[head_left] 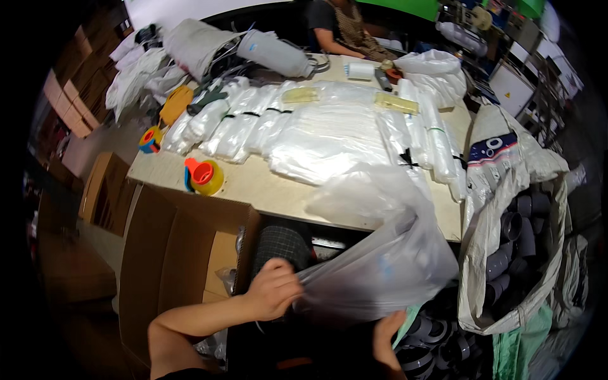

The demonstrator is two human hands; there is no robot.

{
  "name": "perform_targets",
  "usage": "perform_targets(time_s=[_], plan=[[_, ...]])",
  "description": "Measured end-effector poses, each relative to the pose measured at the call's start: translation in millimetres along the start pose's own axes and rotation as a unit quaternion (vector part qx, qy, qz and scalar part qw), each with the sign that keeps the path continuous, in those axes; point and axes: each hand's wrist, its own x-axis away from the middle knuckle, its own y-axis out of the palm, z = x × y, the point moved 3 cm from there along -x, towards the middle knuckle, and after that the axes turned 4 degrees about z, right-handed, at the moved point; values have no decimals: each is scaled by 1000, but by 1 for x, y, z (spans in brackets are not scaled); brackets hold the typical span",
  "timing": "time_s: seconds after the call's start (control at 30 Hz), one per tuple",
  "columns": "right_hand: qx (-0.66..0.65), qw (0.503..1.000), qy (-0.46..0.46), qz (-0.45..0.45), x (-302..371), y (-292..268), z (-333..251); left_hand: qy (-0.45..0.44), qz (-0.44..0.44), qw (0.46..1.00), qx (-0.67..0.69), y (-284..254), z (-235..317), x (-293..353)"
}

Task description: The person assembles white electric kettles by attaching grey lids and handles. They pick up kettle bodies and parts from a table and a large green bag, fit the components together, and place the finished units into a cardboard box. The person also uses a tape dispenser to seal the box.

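Observation:
A large clear plastic bag (392, 259) is spread in front of me, its upper part ballooned against the table edge. My left hand (277, 290) is closed on a gathered corner of it, pulling the film taut. At the bag's lower edge, my right hand (386, 332) touches the film; most of its fingers are hidden, so its grip cannot be made out. To my left an open cardboard box (168, 247) holds some clear plastic-wrapped pieces. On the table (253, 193) lie stacked clear plastic bags (329, 139), with tied bundles beside them.
Tape rolls in a red and yellow holder (206, 176) sit near the table's left edge. At right stands a white woven sack (472, 297) of grey pipe fittings (519, 228); more dark fittings (437, 339) lie below. Another person (345, 31) sits across the table.

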Motion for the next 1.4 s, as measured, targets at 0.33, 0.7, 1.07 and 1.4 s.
perform_targets(time_s=[0.33, 0.7, 1.07, 1.4], plan=[[-180, 723, 17, -667, 11, 175, -220, -226, -122, 965, 45, 65, 52, 181], [-315, 526, 187, -767, 66, 219, -319, -430, 722, 444, 311, -194, -28, 429], [-240, 703, 281, -608, 11, 176, -160, -618, 709, 243, 237, -74, -58, 697], [-172, 646, 209, -713, -37, 222, -125, -376, 428, 814, -109, -167, -290, 97]])
